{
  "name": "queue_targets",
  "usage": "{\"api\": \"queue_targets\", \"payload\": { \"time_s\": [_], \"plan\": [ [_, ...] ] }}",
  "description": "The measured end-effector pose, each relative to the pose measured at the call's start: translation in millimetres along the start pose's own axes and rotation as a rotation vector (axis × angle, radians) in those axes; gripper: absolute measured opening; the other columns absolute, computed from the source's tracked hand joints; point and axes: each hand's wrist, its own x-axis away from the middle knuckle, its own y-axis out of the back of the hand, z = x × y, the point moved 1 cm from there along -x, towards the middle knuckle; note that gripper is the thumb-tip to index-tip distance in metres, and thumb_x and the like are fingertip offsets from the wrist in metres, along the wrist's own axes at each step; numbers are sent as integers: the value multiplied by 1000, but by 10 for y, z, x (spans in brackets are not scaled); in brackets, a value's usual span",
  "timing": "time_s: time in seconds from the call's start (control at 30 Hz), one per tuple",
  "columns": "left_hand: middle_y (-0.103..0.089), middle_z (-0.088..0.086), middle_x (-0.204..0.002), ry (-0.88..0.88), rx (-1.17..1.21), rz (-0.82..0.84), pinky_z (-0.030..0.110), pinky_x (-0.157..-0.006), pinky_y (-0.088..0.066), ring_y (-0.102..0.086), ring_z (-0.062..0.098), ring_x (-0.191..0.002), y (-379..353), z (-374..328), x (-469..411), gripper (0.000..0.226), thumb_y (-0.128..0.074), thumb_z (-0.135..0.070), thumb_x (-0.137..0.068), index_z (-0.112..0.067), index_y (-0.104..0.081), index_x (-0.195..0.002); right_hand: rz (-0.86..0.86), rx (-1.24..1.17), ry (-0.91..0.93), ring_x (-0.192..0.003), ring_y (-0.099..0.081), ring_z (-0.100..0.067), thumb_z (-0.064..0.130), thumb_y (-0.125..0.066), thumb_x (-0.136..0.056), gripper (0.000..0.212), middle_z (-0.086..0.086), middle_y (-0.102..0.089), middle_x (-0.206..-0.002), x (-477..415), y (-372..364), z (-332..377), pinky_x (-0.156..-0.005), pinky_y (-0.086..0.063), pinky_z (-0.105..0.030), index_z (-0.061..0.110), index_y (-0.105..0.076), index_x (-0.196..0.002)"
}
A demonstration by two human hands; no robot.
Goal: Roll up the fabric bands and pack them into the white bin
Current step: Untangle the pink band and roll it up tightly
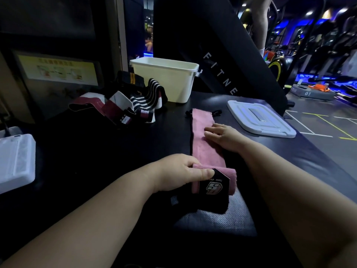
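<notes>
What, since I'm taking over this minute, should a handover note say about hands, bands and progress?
Left hand grips the started roll at the near end of the pink band.
Right hand lies flat on its unrolled length.
Loose bands are piled left of the white bin; the bin lid lies to its right. Bin contents hidden.
Done: roll begun.
Left: finish rolling, pack it, then the pile.

The 1 head view looks forward and down, close over the dark table (100,151).
</notes>
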Motion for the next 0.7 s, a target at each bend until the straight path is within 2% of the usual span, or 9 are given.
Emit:
{"api": "queue_targets", "payload": {
  "time_s": [0.1, 0.2, 0.3, 0.37, 0.47, 0.57, 0.63, 0.7],
  "plan": [
    [-61, 1, -77, -6, -18, 5, 30, -73, -44, -56, 12, -73, 0, 16, 5, 46, -64, -48, -88, -2, -65, -96, 7, 129, -90, -148, -16, -17, 67, -50, -87, 62, 10, -27, -159, -46, -60, -24, -119, -18, -41, 41, -43, -143],
    [-62, 1, -76, -5, -9, 9, 31, -74, -45, -57, 12, -73, 4, 38, -6, 46, -65, -49, -87, -4, -66, -96, 16, 166, -145, -149, -12, -15, 75, -47, -82, 67, 18, -22, -159, -83, -68, -13, -117, -17, -44, 48, -38, -143],
    [-64, -2, -73, 7, 8, 8, 28, -72, -47, -59, 11, -71, 6, 31, -13, 42, -64, -48, -87, -6, -68, -95, 18, 161, -161, -149, -15, -16, 77, -48, -80, 69, 15, -23, -159, -101, -70, -17, -117, -20, -44, 48, -40, -142],
    [-65, -3, -71, 16, 18, 7, 26, -71, -46, -59, 10, -70, 0, 23, -6, 40, -64, -47, -87, -8, -69, -93, 5, 137, -152, -146, -23, -19, 74, -52, -81, 69, 8, -27, -159, -88, -51, 1, -117, -24, -42, 43, -43, -142],
    [-64, -7, -70, 23, 22, 0, 23, -68, -44, -58, 8, -67, -3, 36, -18, 33, -65, -48, -87, -16, -69, -87, -96, -108, -74, -131, -47, -17, 54, -56, -91, 58, 1, -44, -149, 109, 99, 169, -104, -34, -25, 27, -49, -141],
    [-58, -17, -60, 36, 18, -27, 12, -53, -38, -51, -5, -51, 2, 27, -22, 27, -66, -49, -85, -23, -67, -83, -95, -602, 11, -112, -61, -17, 48, -46, -97, 37, 2, -68, -119, 565, 299, 389, -92, -44, -29, 23, -67, -115],
    [-54, -21, -48, 41, 14, -34, 9, -44, -33, -46, -7, -41, 2, -12, -10, 26, -65, -50, -86, -24, -66, -83, -41, -752, 104, -99, -66, -17, 51, -48, -89, 38, 2, -74, -101, 946, 354, 464, -86, -50, -32, 22, -71, -98],
    [-49, -18, -41, 54, -12, -42, 11, -39, -31, -42, -4, -36, 9, -61, 23, 28, -63, -51, -87, -23, -67, -84, -1, -811, 165, -89, -66, -11, 44, -61, -79, 29, 2, -74, -92, 1286, 289, 453, -80, -52, -25, 21, -73, -92]
  ]
}}
